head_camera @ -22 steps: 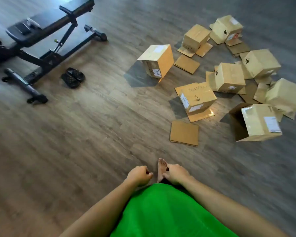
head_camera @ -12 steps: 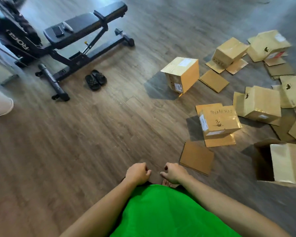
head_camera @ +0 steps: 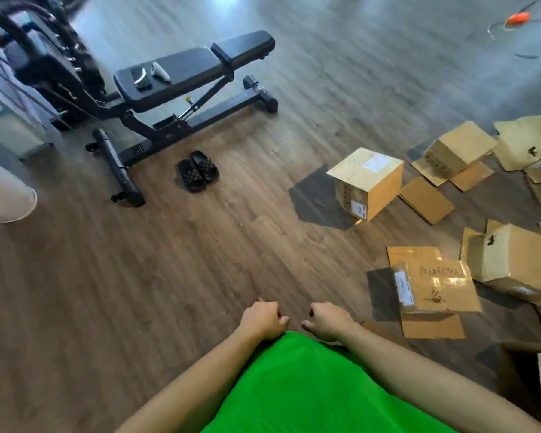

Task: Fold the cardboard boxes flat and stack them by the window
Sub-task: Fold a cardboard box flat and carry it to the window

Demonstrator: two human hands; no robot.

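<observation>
Wood-plank flooring fills the room, with nothing yet stacked and no window in sight. Both hands sit near the camera, curled into loose fists above a green garment: the left hand (head_camera: 263,320) and right hand (head_camera: 327,320) close together, holding nothing, probably because no box is within reach. To the right lie the cardboard boxes (head_camera: 438,289), several upright and unfolded among loose flat sheets; one box (head_camera: 367,182) stands apart, farther off. Far left, a workout bench (head_camera: 188,76) with black slippers (head_camera: 198,170) beside it leaves the middle floor free for walking.
</observation>
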